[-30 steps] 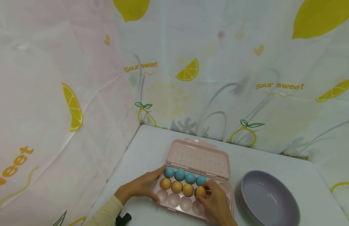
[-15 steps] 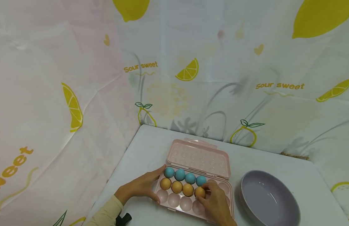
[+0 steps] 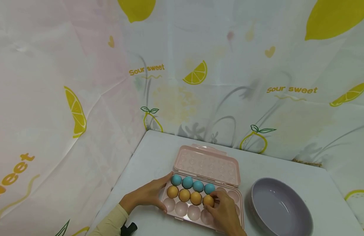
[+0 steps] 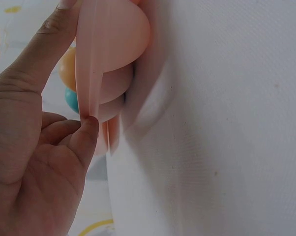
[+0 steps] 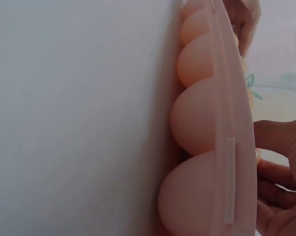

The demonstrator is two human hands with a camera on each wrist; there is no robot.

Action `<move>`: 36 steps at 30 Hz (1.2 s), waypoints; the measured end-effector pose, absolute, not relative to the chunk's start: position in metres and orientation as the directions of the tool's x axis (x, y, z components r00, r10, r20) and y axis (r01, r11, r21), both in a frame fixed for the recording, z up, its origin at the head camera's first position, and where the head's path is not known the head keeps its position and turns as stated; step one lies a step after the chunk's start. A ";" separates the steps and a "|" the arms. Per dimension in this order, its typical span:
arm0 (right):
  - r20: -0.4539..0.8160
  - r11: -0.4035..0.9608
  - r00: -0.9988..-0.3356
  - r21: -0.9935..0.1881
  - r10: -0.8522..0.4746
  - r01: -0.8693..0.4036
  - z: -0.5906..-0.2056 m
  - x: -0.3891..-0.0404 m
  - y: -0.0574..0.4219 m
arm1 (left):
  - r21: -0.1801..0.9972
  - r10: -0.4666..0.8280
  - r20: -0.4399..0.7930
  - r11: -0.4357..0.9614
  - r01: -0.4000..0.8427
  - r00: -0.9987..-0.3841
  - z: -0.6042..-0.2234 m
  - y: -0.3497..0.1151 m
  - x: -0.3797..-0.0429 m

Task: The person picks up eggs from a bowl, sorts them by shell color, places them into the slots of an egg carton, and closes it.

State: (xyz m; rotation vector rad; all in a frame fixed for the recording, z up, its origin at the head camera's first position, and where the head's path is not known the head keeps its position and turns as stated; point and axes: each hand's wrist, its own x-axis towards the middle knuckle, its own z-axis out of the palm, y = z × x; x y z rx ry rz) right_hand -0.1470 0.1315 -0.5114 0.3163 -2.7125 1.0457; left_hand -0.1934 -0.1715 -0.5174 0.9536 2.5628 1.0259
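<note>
A pink plastic egg carton [image 3: 187, 219] lies on the table with its lid [image 3: 206, 164] folded back. Several blue eggs [image 3: 187, 182] fill part of the back row. In the middle row are several orange eggs [image 3: 184, 195]. My left hand [image 3: 146, 195] holds the carton's left end, thumb at the front corner and fingers at the back one; the left wrist view shows the fingertips on the rim. Thumb and fingers of my right hand [image 3: 226, 209] pinch the rightmost orange egg [image 3: 208, 200] at its cup. That hand covers part of the carton's right side.
To the right of the carton stands a wide grey-purple bowl [image 3: 279, 206]. The white table [image 3: 149, 154] meets a lemon-print sheet [image 3: 182, 98] at its back and left. A black object [image 3: 129, 228] sits beside the left sleeve.
The right hand has shifted the pinched orange egg very slightly left, against its cup. The left hand and the carton have stayed put.
</note>
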 end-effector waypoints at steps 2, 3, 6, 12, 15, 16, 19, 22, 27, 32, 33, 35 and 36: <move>0.272 0.726 -0.955 -0.632 -0.120 -0.271 -0.511 -0.147 0.131 | 0.682 0.644 0.034 0.544 0.489 -0.765 -0.517 -0.171 -0.193; 0.271 0.727 -0.955 -0.631 -0.120 -0.270 -0.511 -0.147 0.132 | 0.682 0.643 0.032 0.545 0.487 -0.765 -0.517 -0.171 -0.193; 0.275 0.728 -0.954 -0.629 -0.119 -0.272 -0.511 -0.147 0.132 | 0.680 0.644 0.027 0.549 0.486 -0.765 -0.516 -0.171 -0.193; 0.306 0.717 -0.944 -0.632 -0.119 -0.295 -0.509 -0.147 0.132 | 0.670 0.644 0.021 0.559 0.489 -0.765 -0.516 -0.171 -0.194; 0.327 0.709 -0.937 -0.632 -0.121 -0.312 -0.509 -0.147 0.133 | 0.662 0.643 0.023 0.565 0.493 -0.766 -0.516 -0.171 -0.194; 0.334 0.709 -0.935 -0.630 -0.120 -0.316 -0.508 -0.147 0.133 | 0.660 0.643 0.023 0.565 0.494 -0.765 -0.516 -0.171 -0.194; 0.353 0.711 -0.928 -0.622 -0.121 -0.329 -0.507 -0.147 0.134 | 0.663 0.647 0.020 0.562 0.494 -0.763 -0.515 -0.171 -0.194; 0.376 0.715 -0.918 -0.608 -0.125 -0.346 -0.503 -0.149 0.136 | 0.664 0.650 0.019 0.560 0.495 -0.760 -0.515 -0.171 -0.194; 0.368 0.717 -0.922 -0.609 -0.121 -0.338 -0.491 -0.156 0.144 | 0.661 0.652 0.022 0.559 0.500 -0.758 -0.513 -0.171 -0.194; 0.356 0.763 -0.931 -0.579 -0.080 -0.287 -0.474 -0.164 0.156 | 0.663 0.650 0.017 0.561 0.495 -0.759 -0.509 -0.172 -0.196; 0.373 0.766 -0.924 -0.571 -0.079 -0.295 -0.470 -0.166 0.159 | 0.666 0.648 0.011 0.563 0.489 -0.761 -0.509 -0.172 -0.197; 0.425 0.764 -0.901 -0.554 -0.084 -0.333 -0.464 -0.172 0.165 | 0.667 0.646 0.003 0.567 0.483 -0.763 -0.508 -0.173 -0.199; 0.465 0.764 -0.880 -0.532 -0.096 -0.365 -0.461 -0.175 0.168 | 0.675 0.644 -0.004 0.566 0.473 -0.765 -0.508 -0.173 -0.201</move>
